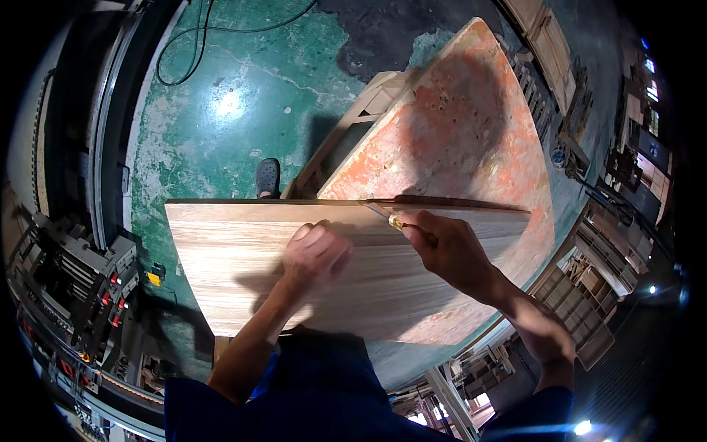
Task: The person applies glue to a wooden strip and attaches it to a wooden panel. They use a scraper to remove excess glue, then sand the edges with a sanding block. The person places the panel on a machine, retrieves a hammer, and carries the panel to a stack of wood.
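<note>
A pale wooden panel [243, 250] with streaked grain lies in front of me, its right part over a worn orange-and-white tabletop [456, 125]. In my right hand [453, 250] is a thin-bladed hand tool [398, 221] with a yellowish handle. Its metal blade points left and reaches the panel's far edge; whether it is a chisel or a scraper is unclear. Above the middle of the panel hovers my left hand [317, 254], fingers curled in and partly smeared by motion. Anything inside those fingers is hidden. Along the far edge, right of the blade, runs a dark strip [442, 200].
Machinery with rails [81, 272] stands along the left side. A wooden frame [335, 140] supports the table. Beyond the panel, a shoe [268, 177] rests on the green floor [228, 132], where a black cable [195, 44] lies. Wooden boards [549, 51] are at the far right.
</note>
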{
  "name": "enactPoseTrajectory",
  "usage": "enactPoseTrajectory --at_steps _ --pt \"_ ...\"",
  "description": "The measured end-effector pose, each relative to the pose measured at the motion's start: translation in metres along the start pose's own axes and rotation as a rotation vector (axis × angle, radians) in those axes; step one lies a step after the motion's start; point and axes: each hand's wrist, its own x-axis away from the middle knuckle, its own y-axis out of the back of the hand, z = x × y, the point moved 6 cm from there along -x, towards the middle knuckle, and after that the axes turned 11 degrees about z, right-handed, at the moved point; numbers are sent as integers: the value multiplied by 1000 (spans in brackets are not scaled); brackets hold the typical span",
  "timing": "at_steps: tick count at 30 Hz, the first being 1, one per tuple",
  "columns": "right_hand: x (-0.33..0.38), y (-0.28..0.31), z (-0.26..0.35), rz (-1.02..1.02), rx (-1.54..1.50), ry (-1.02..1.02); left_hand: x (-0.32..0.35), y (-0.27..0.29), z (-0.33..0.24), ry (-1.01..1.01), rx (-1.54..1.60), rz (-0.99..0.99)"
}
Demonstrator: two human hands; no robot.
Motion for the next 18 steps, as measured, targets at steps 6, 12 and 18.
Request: enactPoseTrajectory --at_steps 6,12,18 --pt "-4 0 -19 14 -87 58 -3 2 -3 -5 -28 -13" --pt "-1 8 -25 75 -157 10 3 -1 2 -18 -77 -11" --pt "-2 1 -46 20 -180 170 2 -3 2 -22 -82 -33"
